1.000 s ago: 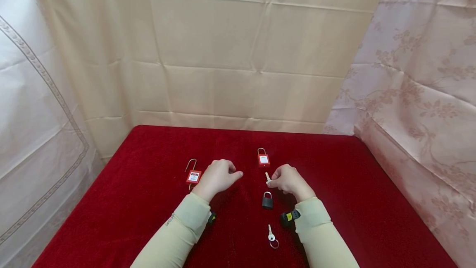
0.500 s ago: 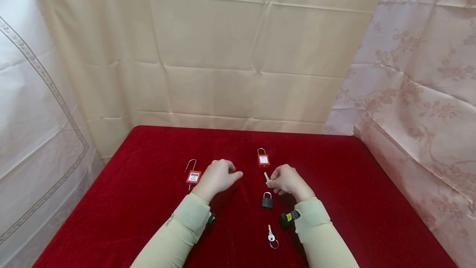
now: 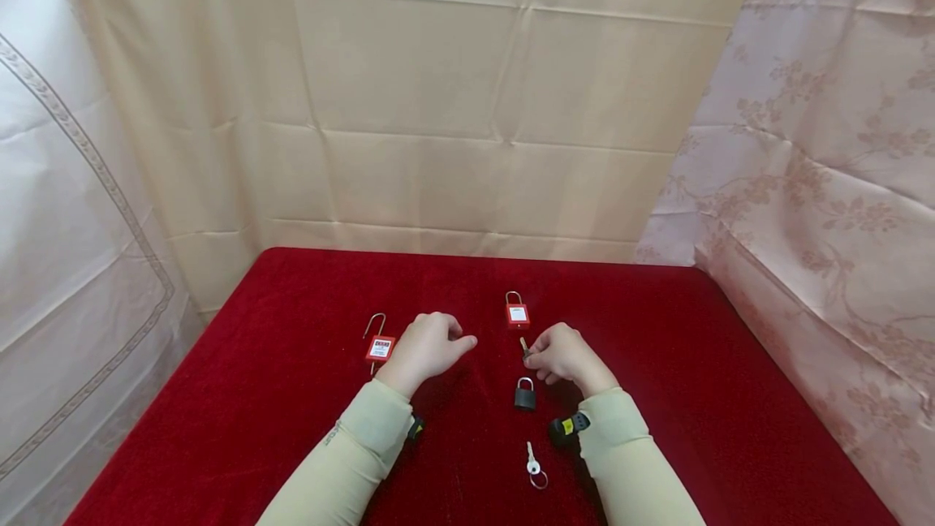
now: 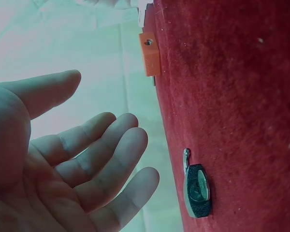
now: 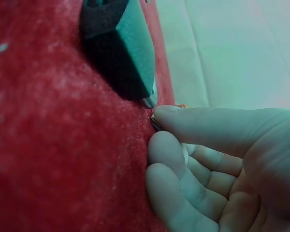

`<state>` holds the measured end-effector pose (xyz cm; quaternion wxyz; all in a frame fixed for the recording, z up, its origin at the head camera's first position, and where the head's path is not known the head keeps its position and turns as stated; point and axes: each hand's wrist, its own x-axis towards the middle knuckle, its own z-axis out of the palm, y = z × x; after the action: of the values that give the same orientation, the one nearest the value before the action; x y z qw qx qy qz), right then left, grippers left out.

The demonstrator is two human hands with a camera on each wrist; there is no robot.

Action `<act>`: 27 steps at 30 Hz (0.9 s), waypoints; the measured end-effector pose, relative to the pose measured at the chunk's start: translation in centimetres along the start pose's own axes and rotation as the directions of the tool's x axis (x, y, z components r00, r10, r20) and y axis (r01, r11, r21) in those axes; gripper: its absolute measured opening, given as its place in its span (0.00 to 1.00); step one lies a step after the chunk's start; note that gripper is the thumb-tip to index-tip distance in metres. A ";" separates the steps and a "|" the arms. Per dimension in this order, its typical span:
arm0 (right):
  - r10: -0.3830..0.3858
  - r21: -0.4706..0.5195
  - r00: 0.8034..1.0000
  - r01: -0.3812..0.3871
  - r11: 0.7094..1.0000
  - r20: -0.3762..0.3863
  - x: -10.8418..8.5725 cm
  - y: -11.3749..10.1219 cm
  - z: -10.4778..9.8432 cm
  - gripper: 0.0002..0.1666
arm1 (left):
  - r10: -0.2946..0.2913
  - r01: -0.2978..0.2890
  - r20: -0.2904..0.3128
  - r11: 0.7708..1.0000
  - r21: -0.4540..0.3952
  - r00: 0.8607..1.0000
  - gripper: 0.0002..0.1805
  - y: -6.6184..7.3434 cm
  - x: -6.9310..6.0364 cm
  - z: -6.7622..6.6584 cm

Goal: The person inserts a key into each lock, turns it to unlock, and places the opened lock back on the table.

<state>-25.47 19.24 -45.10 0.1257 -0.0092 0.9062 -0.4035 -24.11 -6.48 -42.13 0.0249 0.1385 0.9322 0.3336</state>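
My right hand (image 3: 568,354) pinches a small key (image 3: 523,344) between thumb and index finger, just above the black padlock (image 3: 524,398) in the head view. The red padlock (image 3: 517,314) lies beyond the key, its shackle pointing away. In the right wrist view the fingertips of the right hand (image 5: 208,159) are at the red cloth, close to the black padlock (image 5: 121,53). My left hand (image 3: 429,351) holds nothing; its fingers are loosely bent and the thumb is apart in the left wrist view, where an orange-red padlock (image 4: 150,55) and the black padlock (image 4: 198,191) also show.
Another red padlock (image 3: 381,347), its shackle swung out and a key end below it, lies left of the left hand. A silver key on a ring (image 3: 533,467) lies nearer the front. Red cloth covers the table (image 3: 657,323); curtains (image 3: 467,104) stand behind and beside it.
The key in my right hand has tilted slightly and looks darker than before. Both hands have otherwise stayed in place.
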 end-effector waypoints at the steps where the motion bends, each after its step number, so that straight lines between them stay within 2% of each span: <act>1: -0.002 0.007 1.000 0.002 1.000 0.000 0.0 0.0 0.0 0.05 | 0.002 -0.002 -0.003 1.000 0.001 1.000 0.16 0.0 0.0 0.0; 13: -0.071 0.093 0.996 0.076 0.993 -0.062 -0.1 -0.3 -1.1 0.04 | 0.033 -0.034 -0.057 0.999 -0.011 0.998 0.14 0.8 -0.4 -1.0; 19: -0.124 0.117 0.989 0.133 0.984 -0.083 -0.6 -0.9 -2.0 0.03 | 0.056 -0.059 -0.110 0.998 -0.030 0.992 0.14 1.3 -0.8 -1.5; 27: -0.162 0.137 0.982 0.174 0.975 -0.098 -1.2 -1.7 -2.9 0.08 | 0.077 -0.089 -0.166 0.994 -0.066 0.983 0.13 1.8 -1.2 -2.4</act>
<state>-25.20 20.36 -41.69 0.0522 -0.0593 0.8751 -0.4775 -22.83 -6.94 -39.14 -0.0606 0.1485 0.9117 0.3783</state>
